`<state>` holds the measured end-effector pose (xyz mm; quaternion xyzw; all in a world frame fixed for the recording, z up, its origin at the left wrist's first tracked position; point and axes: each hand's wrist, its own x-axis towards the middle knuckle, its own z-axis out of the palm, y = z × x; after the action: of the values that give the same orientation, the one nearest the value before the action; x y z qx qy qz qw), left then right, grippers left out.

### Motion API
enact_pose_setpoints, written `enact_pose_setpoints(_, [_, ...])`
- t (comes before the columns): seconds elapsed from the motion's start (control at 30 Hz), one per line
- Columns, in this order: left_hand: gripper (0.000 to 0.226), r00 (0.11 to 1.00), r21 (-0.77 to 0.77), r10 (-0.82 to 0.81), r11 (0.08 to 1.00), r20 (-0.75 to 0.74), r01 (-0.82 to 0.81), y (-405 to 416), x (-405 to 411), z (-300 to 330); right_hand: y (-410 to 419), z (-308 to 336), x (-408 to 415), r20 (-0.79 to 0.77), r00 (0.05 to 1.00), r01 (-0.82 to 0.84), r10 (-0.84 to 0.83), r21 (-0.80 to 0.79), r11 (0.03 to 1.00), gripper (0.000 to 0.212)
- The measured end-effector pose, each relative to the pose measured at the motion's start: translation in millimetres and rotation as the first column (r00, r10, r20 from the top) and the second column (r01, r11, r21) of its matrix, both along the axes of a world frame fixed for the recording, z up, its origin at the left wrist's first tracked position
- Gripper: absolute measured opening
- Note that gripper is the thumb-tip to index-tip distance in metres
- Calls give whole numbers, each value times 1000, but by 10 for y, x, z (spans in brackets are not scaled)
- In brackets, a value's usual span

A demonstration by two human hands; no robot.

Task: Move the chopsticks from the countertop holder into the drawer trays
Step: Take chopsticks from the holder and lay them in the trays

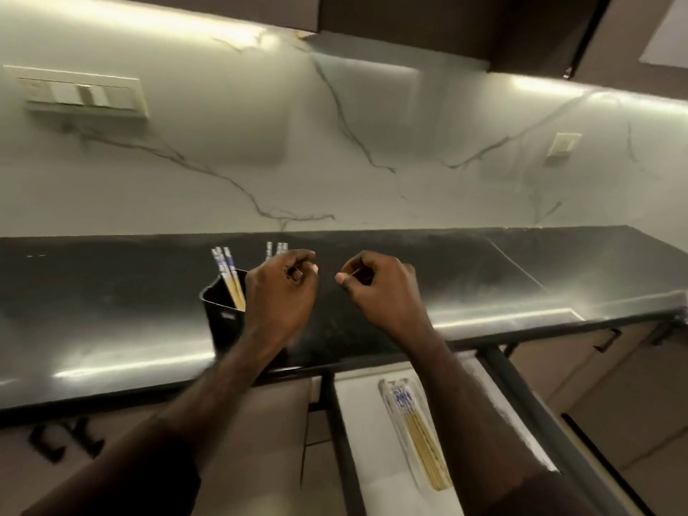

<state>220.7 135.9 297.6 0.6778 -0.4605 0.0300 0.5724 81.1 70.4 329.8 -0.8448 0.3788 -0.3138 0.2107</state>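
A black holder [219,322] stands on the dark countertop [111,329]. Two white-and-blue-topped chopsticks [229,277] lean in its left side. More chopstick tops [277,249] poke up just behind my left hand [283,296], which is curled in front of the holder's right side; whether it grips them is hidden. My right hand [376,292] hovers over the counter to the right, fingers curled, with nothing visible in it. Below the counter edge, the open drawer [338,422] holds a clear tray [385,389] with several chopsticks [420,441] lying in it.
A marble backsplash [335,162] with a switch panel [85,93] and a small socket [564,145] rises behind the counter. Dark upper cabinets [409,20] hang overhead. Closed drawer fronts with black handles [607,340] sit to the right of the open drawer.
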Motion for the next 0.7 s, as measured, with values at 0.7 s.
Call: enact_pose_setpoints(0.7, [28,916,330,90,943,-392,48,-714,2719,-948,-487,-1103,2745,-250,968,83,-5,301,950,14])
